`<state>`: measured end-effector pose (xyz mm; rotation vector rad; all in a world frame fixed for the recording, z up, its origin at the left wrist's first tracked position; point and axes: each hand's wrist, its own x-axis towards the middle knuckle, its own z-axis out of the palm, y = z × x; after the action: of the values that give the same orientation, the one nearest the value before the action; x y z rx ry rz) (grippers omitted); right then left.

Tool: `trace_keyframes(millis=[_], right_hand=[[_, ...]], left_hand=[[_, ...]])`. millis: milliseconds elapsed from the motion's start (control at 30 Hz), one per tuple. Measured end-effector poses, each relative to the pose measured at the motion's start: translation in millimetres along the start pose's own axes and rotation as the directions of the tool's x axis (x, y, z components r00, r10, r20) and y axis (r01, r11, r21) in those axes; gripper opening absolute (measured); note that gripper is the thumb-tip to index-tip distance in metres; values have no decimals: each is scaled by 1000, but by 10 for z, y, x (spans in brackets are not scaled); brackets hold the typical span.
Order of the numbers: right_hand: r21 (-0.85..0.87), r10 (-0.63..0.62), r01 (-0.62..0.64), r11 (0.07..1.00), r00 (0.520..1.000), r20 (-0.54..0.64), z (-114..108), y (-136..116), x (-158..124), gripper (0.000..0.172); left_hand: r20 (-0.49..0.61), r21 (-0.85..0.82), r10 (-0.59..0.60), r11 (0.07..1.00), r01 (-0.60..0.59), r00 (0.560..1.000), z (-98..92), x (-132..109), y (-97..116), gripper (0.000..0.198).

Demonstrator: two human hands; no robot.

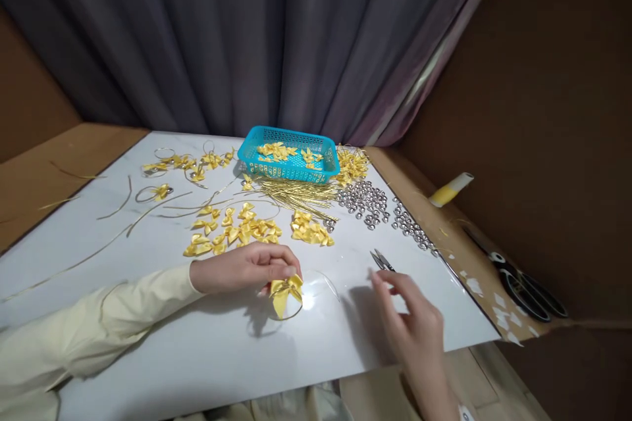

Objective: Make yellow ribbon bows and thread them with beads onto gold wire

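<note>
At the far left of the white bench [148, 355], loose gold cords [74, 266] trail across the surface, and beyond them lie finished loops with bows [182, 163] tied on. Nearer the middle sits a scatter of yellow satin bows [232, 227], with a second small heap [311, 230] beside it. Behind these are a teal basket [289, 154] holding more bows and a bundle of cut gold cord pieces [301, 192].

The left hand [247, 266] rests on the bench, fingers pinched closed on 1 yellow bow [286, 291] that sits on a thin cord loop [316, 289] lying just to its right. So the bow is at the front centre of the bench, held in the left fingertips.

The right hand [412, 322] is open and holds nothing; its fingers point toward the small thread snips [381, 260], close to them but apart.

Judging from this, the bow is being fixed to its loop, and the step in hand is the reach for the cutter. The next move calls for a sure grip on the snips while the left hand keeps bow and cord steady.

Further right lie silver bells [365, 200], a yellow-tipped tube [450, 189] and black scissors [526, 286].
</note>
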<state>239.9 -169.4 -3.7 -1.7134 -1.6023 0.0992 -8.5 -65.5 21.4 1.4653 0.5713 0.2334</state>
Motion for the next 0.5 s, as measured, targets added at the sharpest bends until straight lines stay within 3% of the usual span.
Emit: trace_keyframes(millis=[67, 200, 333, 500], right_hand=[[211, -11, -47, 976, 965, 262, 75, -273, -42, 26], [406, -116, -123, 906, 849, 516, 231, -619, -50, 24], [453, -152, -207, 867, 757, 636, 220, -652, -10, 38], [486, -127, -297, 822, 736, 665, 150, -616, 11, 38]], left_hand=[[-46, 64, 7, 998, -4, 999, 64, -15, 30, 29], [-81, 178, 79, 982, -64, 994, 154, -68, 71, 23], [-81, 423, 184, 896, -133, 980, 168, -118, 85, 16], [-4, 591, 314, 767, -251, 949, 168, -106, 83, 6]])
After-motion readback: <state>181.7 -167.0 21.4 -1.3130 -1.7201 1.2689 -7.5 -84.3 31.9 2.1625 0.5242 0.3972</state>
